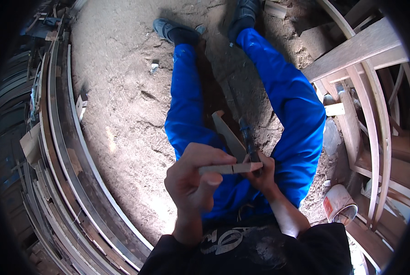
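Note:
My left hand [191, 176] is raised over my lap, pinching a short, thin strip of wood [216, 169] between thumb and fingers. A dark line crosses the strip near its middle, and its right end lies in front of my right hand [263, 176]. The fingers of my right hand are closed around a slim, dark tool [247, 137] that points away from me; its exact kind does not show. Beside the tool, a pale, narrow wooden board [228, 136] slants between my legs. Its near end is hidden behind the left hand and the strip, so I cannot tell whether anything holds it.
Long boards and strips [60, 137] are stacked along the left. On the right stand wooden frames [358, 50] and a dirty white bucket [338, 204]. My blue-trousered legs [186, 96] stretch over a dusty floor [118, 59]. A small white scrap [154, 67] lies beyond my left knee.

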Motion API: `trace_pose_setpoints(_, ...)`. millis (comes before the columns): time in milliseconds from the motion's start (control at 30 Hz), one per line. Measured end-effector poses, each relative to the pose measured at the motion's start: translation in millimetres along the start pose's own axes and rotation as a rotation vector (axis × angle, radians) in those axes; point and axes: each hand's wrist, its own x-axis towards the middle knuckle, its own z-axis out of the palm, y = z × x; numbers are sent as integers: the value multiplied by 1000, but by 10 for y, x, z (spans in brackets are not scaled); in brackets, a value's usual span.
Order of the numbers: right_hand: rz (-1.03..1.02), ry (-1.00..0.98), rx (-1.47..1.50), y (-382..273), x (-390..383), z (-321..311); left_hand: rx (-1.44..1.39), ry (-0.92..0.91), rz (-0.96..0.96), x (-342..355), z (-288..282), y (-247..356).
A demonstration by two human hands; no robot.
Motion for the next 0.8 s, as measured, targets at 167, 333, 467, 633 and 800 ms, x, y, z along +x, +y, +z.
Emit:
trace_pose_setpoints(167,60,57,10,-130,31,-58,39,80,38,31,126,-25)
trace_pose_setpoints(333,162,17,50,-220,13,-61,243,218,-335,63,77,-61)
trace_pose_setpoints(467,191,-43,140,-234,4,-177,209,201,-358,43,38,-175)
trace_pose_setpoints(633,256,-74,422,-180,9,-160,75,66,-397,-22,-50,-403)
trace_pose_setpoints(800,238,-135,251,-114,16,-161,259,-54,-386,-51,-11,-567)
